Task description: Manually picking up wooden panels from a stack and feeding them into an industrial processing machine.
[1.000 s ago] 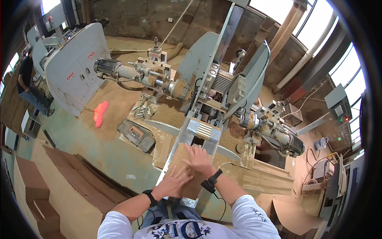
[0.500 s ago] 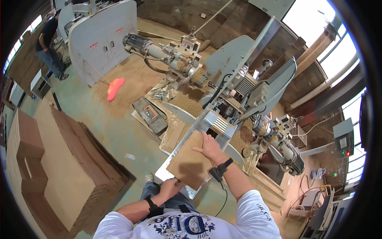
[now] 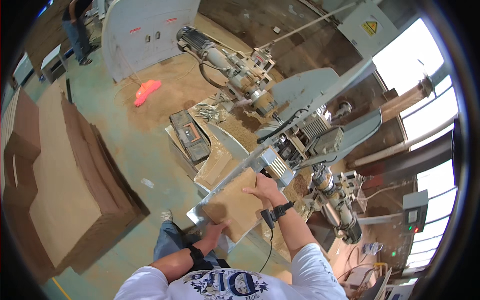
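A flat brown wooden board point(image 3: 235, 202) lies on the pale metal feed table point(image 3: 198, 212) of a machine, in front of me. My right hand point(image 3: 265, 189) grips its far right edge, thumb on the upper face and fingers over the side. At the near edge, my left hand point(image 3: 214, 235) holds the board with its thumb on top; its other fingers are mostly hidden. Just beyond the board stands a ribbed metal block point(image 3: 276, 165) on the machine.
Motor-driven heads stand at the far left point(image 3: 227, 67) and right point(image 3: 332, 200). A tool case point(image 3: 190, 136) rests beside the table. Stacked brown panels point(image 3: 70, 190) fill the left. A pink bag-like thing point(image 3: 147, 92) lies on the dusty floor. Another person point(image 3: 76, 30) stands far left.
My left hand has shifted from the board's near corner to a hold with its thumb on the upper face. My right hand keeps its grip. The whole view has turned somewhat.
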`<action>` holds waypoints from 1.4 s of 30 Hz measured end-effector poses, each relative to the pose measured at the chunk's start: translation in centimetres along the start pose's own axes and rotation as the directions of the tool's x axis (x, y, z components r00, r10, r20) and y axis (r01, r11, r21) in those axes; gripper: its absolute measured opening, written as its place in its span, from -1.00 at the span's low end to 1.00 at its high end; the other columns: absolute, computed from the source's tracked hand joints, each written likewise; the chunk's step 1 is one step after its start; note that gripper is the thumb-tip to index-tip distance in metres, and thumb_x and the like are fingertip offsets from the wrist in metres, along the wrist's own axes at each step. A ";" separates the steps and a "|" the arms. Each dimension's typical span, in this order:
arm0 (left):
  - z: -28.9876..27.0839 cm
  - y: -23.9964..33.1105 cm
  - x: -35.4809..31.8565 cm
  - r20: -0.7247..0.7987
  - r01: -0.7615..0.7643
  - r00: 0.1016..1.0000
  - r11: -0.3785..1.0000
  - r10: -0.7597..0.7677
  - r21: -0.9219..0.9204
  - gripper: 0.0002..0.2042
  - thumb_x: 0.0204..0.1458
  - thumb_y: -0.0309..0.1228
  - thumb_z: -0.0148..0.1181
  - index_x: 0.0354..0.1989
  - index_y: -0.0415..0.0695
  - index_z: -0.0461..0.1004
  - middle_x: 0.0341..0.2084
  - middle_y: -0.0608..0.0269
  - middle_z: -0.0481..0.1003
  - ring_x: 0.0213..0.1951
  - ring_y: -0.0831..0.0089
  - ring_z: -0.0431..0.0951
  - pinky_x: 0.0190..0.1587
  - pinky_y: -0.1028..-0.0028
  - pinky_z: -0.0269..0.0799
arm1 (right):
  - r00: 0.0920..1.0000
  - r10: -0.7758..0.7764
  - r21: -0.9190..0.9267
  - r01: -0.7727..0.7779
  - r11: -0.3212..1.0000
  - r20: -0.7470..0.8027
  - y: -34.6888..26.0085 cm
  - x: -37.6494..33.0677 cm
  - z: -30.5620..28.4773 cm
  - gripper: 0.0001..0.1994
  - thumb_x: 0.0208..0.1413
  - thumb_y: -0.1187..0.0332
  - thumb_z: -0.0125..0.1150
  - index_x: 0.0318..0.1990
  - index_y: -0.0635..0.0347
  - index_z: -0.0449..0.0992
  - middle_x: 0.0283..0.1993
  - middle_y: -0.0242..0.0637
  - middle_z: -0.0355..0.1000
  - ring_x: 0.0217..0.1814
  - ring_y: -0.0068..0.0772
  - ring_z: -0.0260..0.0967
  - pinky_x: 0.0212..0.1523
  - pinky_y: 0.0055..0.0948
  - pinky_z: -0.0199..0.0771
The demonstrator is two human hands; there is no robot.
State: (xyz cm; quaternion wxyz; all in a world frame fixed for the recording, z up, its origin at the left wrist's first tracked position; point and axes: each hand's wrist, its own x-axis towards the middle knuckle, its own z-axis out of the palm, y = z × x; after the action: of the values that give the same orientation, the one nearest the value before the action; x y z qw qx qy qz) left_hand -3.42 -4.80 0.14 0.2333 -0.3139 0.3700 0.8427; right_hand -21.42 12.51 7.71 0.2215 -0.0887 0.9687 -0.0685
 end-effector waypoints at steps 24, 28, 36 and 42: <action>1.5 5.5 1.0 0.321 -0.798 0.589 0.474 0.741 0.372 -0.51 -0.26 -0.50 0.32 -0.13 -0.18 0.22 -0.21 0.15 0.43 -0.11 0.44 0.44 -0.14 0.49 0.39 | 0.939 -0.028 0.845 0.322 0.426 -0.344 2.0 -1.9 -0.9 -0.12 -0.40 0.41 0.47 0.16 0.21 0.05 0.09 -0.28 0.20 0.16 -0.34 0.15 0.20 -0.37 0.10; 2.7 6.4 0.8 0.262 -0.670 0.726 0.569 0.635 0.477 -0.53 -0.23 -0.49 0.32 -0.13 -0.17 0.23 -0.22 0.14 0.45 -0.12 0.44 0.45 -0.12 0.48 0.38 | 0.899 -0.014 0.822 0.408 0.397 -0.439 3.1 -1.0 1.5 -0.13 -0.41 0.41 0.47 0.15 0.23 0.07 0.05 -0.22 0.23 0.13 -0.31 0.17 0.16 -0.38 0.14; 7.0 7.1 -4.4 0.302 -0.084 0.941 0.970 0.153 -0.229 -0.59 -0.06 -0.42 0.19 -0.01 -0.16 0.28 -0.14 0.26 0.43 -0.11 0.45 0.44 -0.10 0.44 0.39 | 0.915 -0.333 -0.033 0.335 0.942 -0.226 -3.0 -6.0 -13.9 -0.04 -0.41 -0.04 0.39 0.18 0.23 0.08 0.00 0.05 0.29 0.03 0.05 0.26 -0.01 -0.24 0.29; 8.6 5.0 -5.6 0.498 0.543 0.828 0.593 -0.259 -0.594 -0.58 0.01 -0.29 0.12 0.05 -0.08 0.23 -0.03 0.24 0.35 -0.02 0.35 0.39 -0.04 0.31 0.37 | 0.894 -0.021 -0.416 0.229 0.880 0.447 -4.1 -3.8 -16.0 -0.12 -0.34 -0.39 0.08 0.02 0.18 0.34 -0.17 0.05 0.41 -0.12 0.01 0.37 -0.15 -0.21 0.34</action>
State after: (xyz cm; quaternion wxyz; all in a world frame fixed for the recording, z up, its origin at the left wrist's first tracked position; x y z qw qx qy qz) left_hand -5.70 -2.20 11.02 0.3432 -0.2956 -0.1188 0.8836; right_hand -24.57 10.81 24.27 0.3971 -0.2150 0.8761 0.1688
